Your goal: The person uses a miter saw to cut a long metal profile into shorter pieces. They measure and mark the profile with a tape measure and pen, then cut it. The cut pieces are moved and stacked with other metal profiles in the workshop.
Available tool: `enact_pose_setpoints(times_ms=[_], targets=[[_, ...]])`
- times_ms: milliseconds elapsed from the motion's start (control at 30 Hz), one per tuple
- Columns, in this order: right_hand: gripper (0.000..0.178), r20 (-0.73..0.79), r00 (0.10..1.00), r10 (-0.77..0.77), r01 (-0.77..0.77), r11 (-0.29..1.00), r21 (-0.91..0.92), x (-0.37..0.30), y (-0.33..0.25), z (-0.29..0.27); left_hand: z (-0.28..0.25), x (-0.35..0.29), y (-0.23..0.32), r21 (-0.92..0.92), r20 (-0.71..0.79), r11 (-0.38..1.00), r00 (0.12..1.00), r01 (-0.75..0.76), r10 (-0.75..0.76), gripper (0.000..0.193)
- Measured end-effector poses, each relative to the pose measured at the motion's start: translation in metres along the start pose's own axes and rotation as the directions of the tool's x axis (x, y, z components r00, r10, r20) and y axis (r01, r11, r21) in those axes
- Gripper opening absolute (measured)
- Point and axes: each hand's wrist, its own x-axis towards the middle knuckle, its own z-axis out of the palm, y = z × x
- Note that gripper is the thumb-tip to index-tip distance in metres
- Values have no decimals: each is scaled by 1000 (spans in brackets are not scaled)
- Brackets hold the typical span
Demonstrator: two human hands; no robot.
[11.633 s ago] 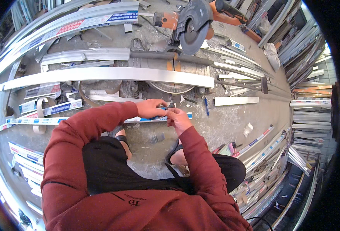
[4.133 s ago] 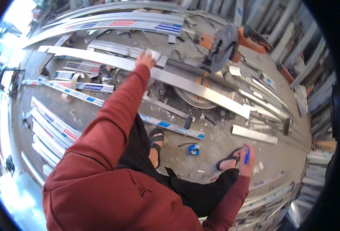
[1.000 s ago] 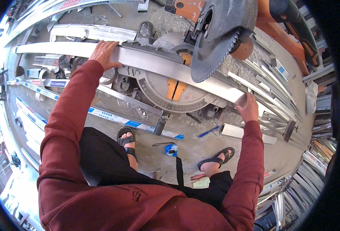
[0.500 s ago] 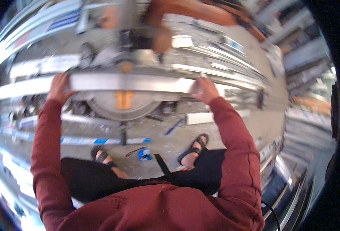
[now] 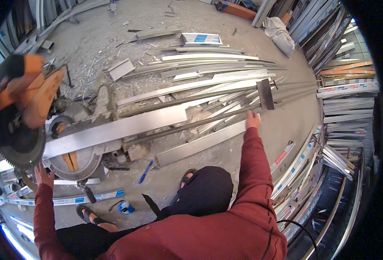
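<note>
Silver bar [image 5: 115, 131] slanting across saw bed [image 5: 86, 164]

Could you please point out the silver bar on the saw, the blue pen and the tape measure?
Silver bar [image 5: 115, 131]: head view, middle of its broad face.
Blue pen [image 5: 146, 172]: head view, middle of its length.
Tape measure [image 5: 125, 207]: head view, its blue casing.

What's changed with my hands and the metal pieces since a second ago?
Your right hand let go of the long bar and moved right, to the shorter bar's right end; its grip is unclear. Your left hand is near the blade, contact unclear. The long bar still crosses the saw base; pen and tape measure remain on the floor.
</note>
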Motion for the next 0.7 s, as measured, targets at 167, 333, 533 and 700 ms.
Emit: enact_pose_setpoints(times_ms=[167,333,533,700], targets=[[56,-368,922,117,-122,992,11,137,94,-67,15,-5,110,-84,-7,984,988,-156,156,88],[58,-162,966,202,-173,970,172,223,109,-65,21,-9,193,-193,-25,980,998,56,-62,76],[43,-58,985,163,-168,980,-108,274,135,-68,33,13,206,-196,34,977,996,82,-77,75],[30,355,826,-437,529,819,-223,241,79,-106,38,16,181,-163,55,983,995,87,-79,76]])
